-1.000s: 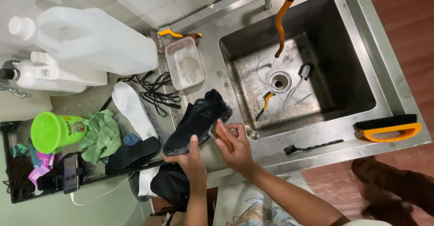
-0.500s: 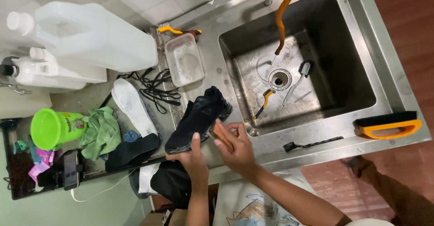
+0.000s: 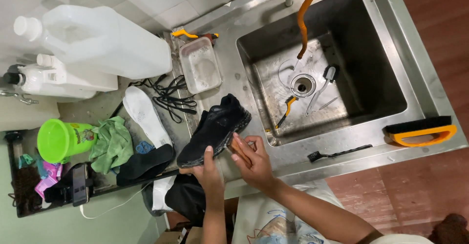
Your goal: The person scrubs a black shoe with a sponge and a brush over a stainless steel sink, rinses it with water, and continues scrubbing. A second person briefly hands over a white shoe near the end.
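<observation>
A black sneaker [image 3: 215, 129] lies on its side on the steel counter left of the sink. My left hand [image 3: 209, 171] grips its heel end, thumb up against the sole edge. My right hand [image 3: 253, 162] holds a small brown-handled brush [image 3: 238, 148] pressed to the shoe's side near the sole. Both forearms come in from the bottom of the view.
The steel sink [image 3: 413, 95] holds an orange hose [image 3: 303, 25], small brushes [image 3: 285, 113] and a drain. A clear tub [image 3: 200, 65], black laces [image 3: 168, 97], white insole [image 3: 145, 116], black insole [image 3: 144, 163], green cloth [image 3: 111, 143], green cup [image 3: 61, 140], white jugs [image 3: 97, 41] lie left. An orange-handled brush [image 3: 421, 131] sits right.
The shoe and both hands have shifted only slightly; my right hand moved the brush a little along the shoe's side. A dark shape at the lower right floor has moved out of view.
</observation>
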